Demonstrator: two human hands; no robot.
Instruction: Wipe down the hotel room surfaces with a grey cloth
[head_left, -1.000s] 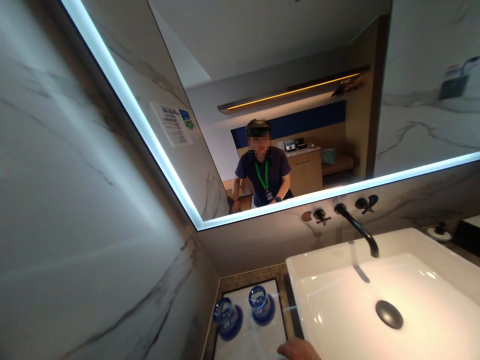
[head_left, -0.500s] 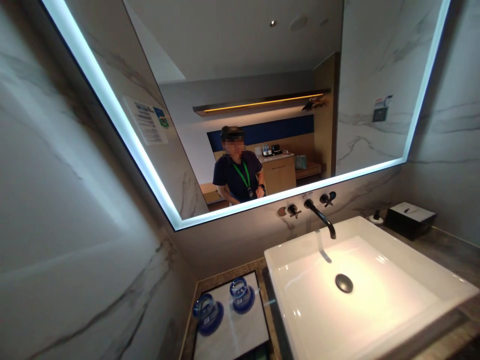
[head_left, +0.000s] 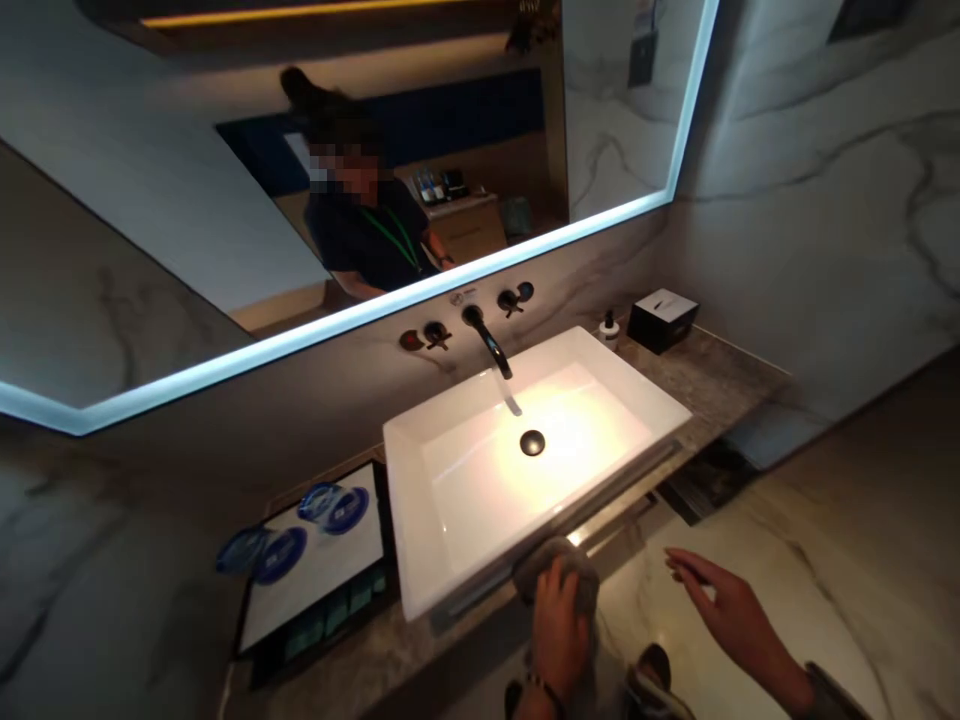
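Note:
My left hand [head_left: 559,625] grips a grey cloth [head_left: 553,562] and presses it against the front edge of the counter, just below the white rectangular sink [head_left: 409,520]. My right hand [head_left: 716,600] hovers open to the right of it, fingers spread, above the pale floor and holding nothing. A black wall faucet [head_left: 489,345] reaches over the basin, and a round black drain [head_left: 532,442] sits in the middle of it. Black tap handles [head_left: 435,333] flank the spout.
A tray [head_left: 315,580] left of the sink holds two glasses with blue covers [head_left: 334,505] and small green packets [head_left: 330,608]. A black tissue box [head_left: 663,318] and a small dispenser [head_left: 609,326] stand at the counter's right end. A lit mirror [head_left: 225,200] reflects a person.
The view has swung down and to the right, away from the mirror. Both my hands have come into sight, the left one holding the cloth at the sink's front edge.

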